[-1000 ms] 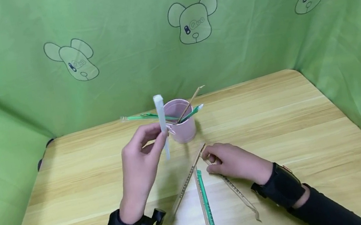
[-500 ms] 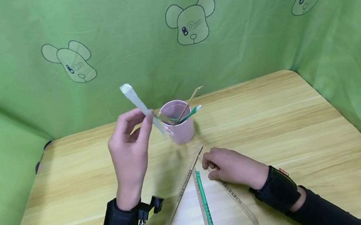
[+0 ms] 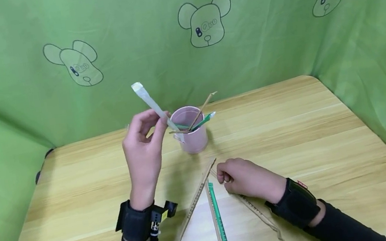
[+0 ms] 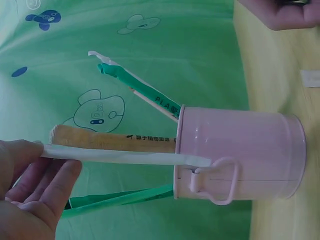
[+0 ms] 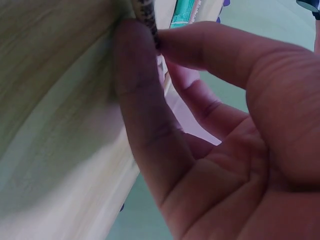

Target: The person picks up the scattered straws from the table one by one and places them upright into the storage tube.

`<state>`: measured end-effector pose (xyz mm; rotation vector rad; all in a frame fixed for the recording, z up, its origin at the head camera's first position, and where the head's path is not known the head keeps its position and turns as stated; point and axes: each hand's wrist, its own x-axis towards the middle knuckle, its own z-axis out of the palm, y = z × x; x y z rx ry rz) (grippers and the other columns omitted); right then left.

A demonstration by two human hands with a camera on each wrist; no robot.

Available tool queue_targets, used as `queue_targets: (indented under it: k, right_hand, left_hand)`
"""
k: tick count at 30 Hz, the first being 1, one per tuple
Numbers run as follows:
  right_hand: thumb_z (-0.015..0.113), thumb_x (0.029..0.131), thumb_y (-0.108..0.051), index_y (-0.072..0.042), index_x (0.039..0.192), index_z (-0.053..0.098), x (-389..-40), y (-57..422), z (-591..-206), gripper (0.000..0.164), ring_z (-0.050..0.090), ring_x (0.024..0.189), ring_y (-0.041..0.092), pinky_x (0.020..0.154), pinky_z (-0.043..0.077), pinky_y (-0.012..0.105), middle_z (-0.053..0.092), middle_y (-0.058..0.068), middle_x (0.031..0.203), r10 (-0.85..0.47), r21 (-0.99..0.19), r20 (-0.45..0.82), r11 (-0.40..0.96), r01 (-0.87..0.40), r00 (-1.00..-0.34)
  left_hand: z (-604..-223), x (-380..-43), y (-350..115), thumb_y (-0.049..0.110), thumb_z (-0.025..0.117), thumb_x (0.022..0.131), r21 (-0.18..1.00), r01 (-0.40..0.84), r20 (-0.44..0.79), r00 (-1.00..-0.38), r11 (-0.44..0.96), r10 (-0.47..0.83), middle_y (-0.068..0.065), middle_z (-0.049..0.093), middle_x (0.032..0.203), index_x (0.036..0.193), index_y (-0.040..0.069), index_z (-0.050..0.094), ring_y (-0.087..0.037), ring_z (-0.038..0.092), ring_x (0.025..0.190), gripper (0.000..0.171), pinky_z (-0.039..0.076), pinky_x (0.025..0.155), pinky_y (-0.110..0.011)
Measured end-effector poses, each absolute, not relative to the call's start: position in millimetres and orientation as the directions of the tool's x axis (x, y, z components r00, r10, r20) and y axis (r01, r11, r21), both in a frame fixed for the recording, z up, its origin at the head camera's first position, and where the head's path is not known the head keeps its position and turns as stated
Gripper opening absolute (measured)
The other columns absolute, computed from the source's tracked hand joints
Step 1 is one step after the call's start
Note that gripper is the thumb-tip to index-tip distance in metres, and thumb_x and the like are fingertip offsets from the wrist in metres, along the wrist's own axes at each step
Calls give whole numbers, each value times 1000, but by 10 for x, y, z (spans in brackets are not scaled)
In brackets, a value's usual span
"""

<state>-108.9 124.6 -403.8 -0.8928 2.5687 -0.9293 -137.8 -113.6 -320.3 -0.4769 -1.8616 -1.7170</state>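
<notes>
My left hand (image 3: 143,153) pinches a slim straw in a white wrapper (image 3: 148,100), tilted, between thumb and fingers. In the left wrist view the straw's (image 4: 115,154) lower end overlaps the outside of a pink bucket (image 4: 250,150), near its small handle. Green and brown wrapped straws lean inside that bucket (image 3: 198,141). Low over the table, my right hand (image 3: 250,176) pinches a brown paper-wrapped straw (image 3: 260,213) printed with dark letters; the right wrist view shows this straw (image 5: 146,12) between thumb and fingertip.
Between the hands lie another brown wrapped straw (image 3: 195,203), slanting, and a green wrapped straw (image 3: 220,220) with a brown one alongside. Green cloth (image 3: 143,40) with printed bear heads encloses the wooden table (image 3: 311,132) at the back and sides.
The white-wrapped straw went from upright to leaning left at the top; my left hand first moved left, then back toward the bucket. My right hand stays nearly in place; its brown straw shifted slightly.
</notes>
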Motion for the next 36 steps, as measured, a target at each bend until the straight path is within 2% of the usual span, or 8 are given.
queue_targets:
  k: [5, 7, 17, 22, 28, 32, 36]
  right_hand:
    - [63, 82, 11, -10, 92, 66, -1096, 1254, -4045, 23, 53, 75, 11, 70, 49, 28, 58, -6, 82, -631, -660, -31, 595, -458, -775]
    - [63, 82, 11, -10, 93, 66, -1095, 1253, -4043, 23, 52, 75, 11, 70, 49, 28, 58, -5, 82, -631, -663, -33, 594, -455, -775]
    - [68, 87, 8, -9, 104, 63, -1070, 1268, -4029, 24, 50, 67, 8, 64, 46, 27, 56, -5, 78, -588, -699, -78, 608, -376, -805]
    - [68, 88, 6, -9, 108, 63, -1077, 1269, -4015, 26, 50, 66, 9, 63, 45, 27, 56, -5, 78, -581, -701, -91, 614, -362, -809]
    - [68, 89, 5, -9, 109, 62, -1082, 1278, -4012, 25, 50, 65, 9, 62, 45, 27, 58, -5, 78, -574, -716, -109, 612, -337, -811]
    - [68, 89, 4, -8, 110, 62, -1093, 1299, -3975, 25, 53, 66, 10, 64, 47, 28, 61, -3, 80, -553, -745, -138, 604, -281, -822]
    - [69, 89, 3, -8, 113, 62, -1106, 1319, -3911, 27, 57, 70, 12, 67, 50, 31, 63, -2, 83, -535, -763, -140, 594, -254, -833]
  left_hand:
    - [-3191, -1343, -1088, -5, 70, 101, 724, 682, 689, -707, 101, -161, -18, 74, 111, 118, -9, 68, -35, 73, 104, 17, 61, 92, -44]
    - [-3212, -1348, -1072, -6, 69, 100, 717, 690, 695, -699, 99, -166, -18, 74, 112, 117, -9, 68, -35, 72, 106, 17, 60, 93, -45]
    - [-3460, -1434, -1059, 3, 72, 102, 821, 536, 548, -837, 197, -6, -11, 74, 115, 119, -3, 72, -22, 72, 109, 18, 60, 93, -35]
    - [-3546, -1473, -1085, 0, 71, 102, 844, 471, 475, -879, 257, 47, -13, 74, 116, 118, -3, 73, -22, 71, 110, 17, 59, 95, -32]
    - [-3616, -1475, -1116, -1, 69, 103, 833, 437, 437, -896, 339, 81, -14, 74, 117, 119, -3, 73, -22, 71, 113, 17, 57, 97, -29]
    - [-3614, -1440, -1148, -1, 69, 103, 809, 443, 451, -889, 386, 76, -14, 73, 120, 124, -3, 72, -23, 70, 115, 22, 59, 96, -35]
    - [-3600, -1374, -1186, -1, 68, 103, 787, 431, 453, -889, 441, 61, -12, 72, 119, 127, -1, 70, -23, 70, 110, 25, 61, 90, -39]
